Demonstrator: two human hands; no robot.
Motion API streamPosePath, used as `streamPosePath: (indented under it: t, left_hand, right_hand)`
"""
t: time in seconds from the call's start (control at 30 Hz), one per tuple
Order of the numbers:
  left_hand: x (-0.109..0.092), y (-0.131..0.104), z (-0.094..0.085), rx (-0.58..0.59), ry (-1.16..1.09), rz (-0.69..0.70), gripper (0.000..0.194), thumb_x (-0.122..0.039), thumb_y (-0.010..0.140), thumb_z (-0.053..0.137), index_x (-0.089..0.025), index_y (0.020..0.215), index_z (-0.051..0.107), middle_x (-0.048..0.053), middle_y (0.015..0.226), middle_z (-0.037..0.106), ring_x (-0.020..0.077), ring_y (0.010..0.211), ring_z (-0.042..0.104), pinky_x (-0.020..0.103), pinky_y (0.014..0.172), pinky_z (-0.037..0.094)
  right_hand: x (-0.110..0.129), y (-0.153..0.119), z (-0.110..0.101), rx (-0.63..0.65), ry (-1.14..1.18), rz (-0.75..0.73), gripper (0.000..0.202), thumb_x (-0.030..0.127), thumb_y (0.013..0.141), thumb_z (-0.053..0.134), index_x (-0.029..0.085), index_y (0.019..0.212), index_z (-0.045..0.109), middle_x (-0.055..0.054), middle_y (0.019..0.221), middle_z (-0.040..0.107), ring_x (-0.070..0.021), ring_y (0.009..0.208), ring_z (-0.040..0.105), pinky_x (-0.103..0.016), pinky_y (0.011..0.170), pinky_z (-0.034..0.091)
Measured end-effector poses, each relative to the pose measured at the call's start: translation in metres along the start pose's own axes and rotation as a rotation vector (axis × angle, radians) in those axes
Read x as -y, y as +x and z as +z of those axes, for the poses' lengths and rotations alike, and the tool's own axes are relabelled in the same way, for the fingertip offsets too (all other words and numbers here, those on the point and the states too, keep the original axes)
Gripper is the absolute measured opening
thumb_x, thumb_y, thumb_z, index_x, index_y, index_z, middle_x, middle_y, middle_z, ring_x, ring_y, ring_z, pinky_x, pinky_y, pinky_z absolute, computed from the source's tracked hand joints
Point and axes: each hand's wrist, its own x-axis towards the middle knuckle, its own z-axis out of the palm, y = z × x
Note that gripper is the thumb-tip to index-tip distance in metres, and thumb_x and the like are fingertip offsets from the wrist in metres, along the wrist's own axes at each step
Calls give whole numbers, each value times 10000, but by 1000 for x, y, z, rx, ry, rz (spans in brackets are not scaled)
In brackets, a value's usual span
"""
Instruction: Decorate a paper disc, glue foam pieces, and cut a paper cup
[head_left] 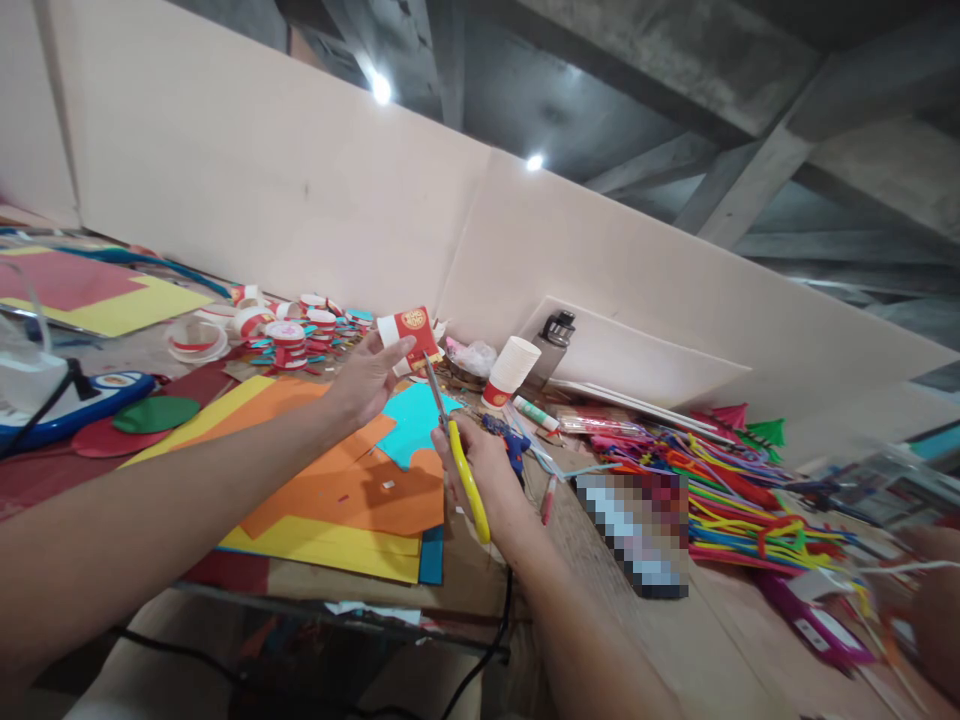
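My left hand (367, 378) grips a red and white paper cup (409, 335) that is tipped on its side above the table. In my right hand (480, 455) is a pair of scissors (466, 475) with yellow handles, my fingers closed round them. The blades reach up to the cup's red edge; whether they are cutting into it I cannot tell. Beneath my hands lie sheets of orange paper (300, 470), yellow paper (360, 545) and a cut piece of turquoise paper (420, 415).
Behind the left hand sit several small cup crafts (289, 345). Stacked paper cups (511, 372), a dark bottle (551, 348), a glue stick (535, 413) and a blue glue gun (511, 440) stand or lie right of centre. Colourful pipe cleaners (720, 480) spread rightward; another person's arm (934, 600) shows at the right edge.
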Motion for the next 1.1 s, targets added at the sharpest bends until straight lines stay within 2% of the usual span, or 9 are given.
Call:
streamPosePath:
  t: [0.37,0.57,0.83,1.0,1.1]
  left_hand:
    - [2,1,-1,-23,-36,-11,285,-194,708,745,-190,965,622,38,1009,718,167,931,675,348,866,533]
    - [0,2,-1,-33,-12,-30,319,-220,700,755,-188,989,623,44,1005,721,157,916,681,307,857,528]
    - [-7,-3,2,-5,43,-128,252,-302,749,716,-156,935,631,65,956,719,185,880,680,328,792,545]
    - [-5,1,-4,-90,233,-91,407,-343,682,771,-156,996,592,54,895,682,152,749,656,256,662,513]
    - [-2,5,-8,-174,262,-42,444,-320,659,788,-165,1008,562,33,891,641,130,754,629,232,660,495]
  right_hand:
    - [5,-4,3,-38,5,43,236,387,872,457,214,738,543,24,516,492,-110,448,454,-216,447,306]
    - [4,-3,3,-62,10,16,202,300,834,465,207,657,493,26,554,449,-107,500,414,-221,485,300]
    - [1,-3,0,-70,-60,-29,162,268,825,471,191,704,546,29,579,450,-104,538,417,-226,532,308]
    - [0,-1,-1,-88,-100,-28,188,298,832,475,182,809,621,5,627,540,-110,546,458,-233,546,325]
    - [-1,-2,-1,-82,-110,-34,194,307,835,472,182,812,619,9,609,532,-107,529,445,-235,530,311]
